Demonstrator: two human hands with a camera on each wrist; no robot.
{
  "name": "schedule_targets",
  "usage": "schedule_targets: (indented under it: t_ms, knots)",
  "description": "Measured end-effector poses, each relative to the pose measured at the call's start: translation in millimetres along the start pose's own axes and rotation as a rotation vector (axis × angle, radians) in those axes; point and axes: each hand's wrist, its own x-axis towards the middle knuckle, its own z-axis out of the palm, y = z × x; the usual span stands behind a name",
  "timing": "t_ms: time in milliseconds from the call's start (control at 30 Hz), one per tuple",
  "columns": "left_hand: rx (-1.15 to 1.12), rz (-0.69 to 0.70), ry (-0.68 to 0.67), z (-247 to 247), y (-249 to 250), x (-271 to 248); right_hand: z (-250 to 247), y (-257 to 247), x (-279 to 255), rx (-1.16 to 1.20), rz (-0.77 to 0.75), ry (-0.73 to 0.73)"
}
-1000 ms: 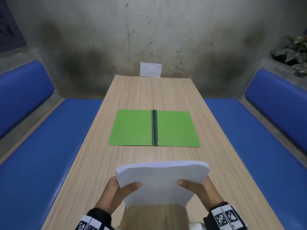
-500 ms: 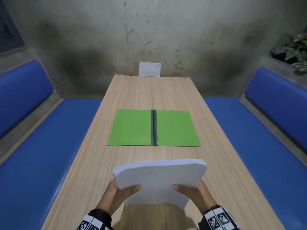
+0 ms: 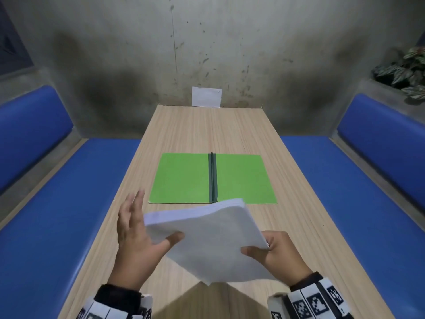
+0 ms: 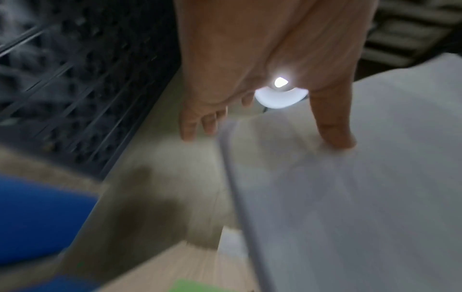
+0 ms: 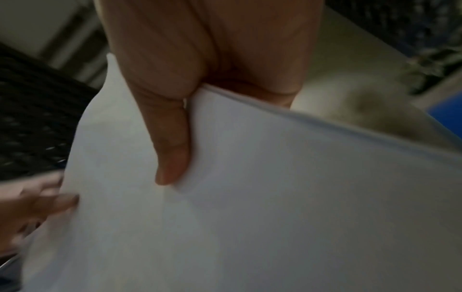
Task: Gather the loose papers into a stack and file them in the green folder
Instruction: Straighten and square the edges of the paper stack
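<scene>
My right hand pinches the stack; my left is splayed, thumb only touching. One-corner grip: sheets could fan out before reaching the folder.

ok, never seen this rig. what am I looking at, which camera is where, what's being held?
No machine here: a person's two bare hands, filmed by three cameras. The head view looks down a wooden table between blue benches. An open green folder lies flat on it. The right hand pinches a stack of white papers at one corner, held above the table. The left hand has its fingers spread, only the thumb resting on the stack. The two blurry pictures come from wrist cameras, looking along each hand at the same paper.
</scene>
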Motion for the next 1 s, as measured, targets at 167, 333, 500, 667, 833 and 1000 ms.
schedule_targets:
  t_ms: [167,333,500,667,833,1000]
  knots:
    - [0.01,0.269,-0.338,-2,25,-1,5,-23,-2,-0.411,-0.257,-0.054]
    - [-0.302,-0.042,-0.398,3,18,-5,0,-21,-4,-0.317,-0.258,0.021]
    - [-0.6,-0.27,-0.298,-15,1,-7,-35,4,-6,-0.031,-0.071,0.269]
    - [-0.658,-0.31,-0.323,-15,-23,-10,-39,18,-5,0.336,0.093,0.033]
    - [-0.717,-0.342,-0.232,11,-25,-15,-18,14,-6,0.53,0.134,0.077]
    - [-0.597,-0.332,-0.059,44,-21,-25,11,8,-7,0.547,0.058,0.341]
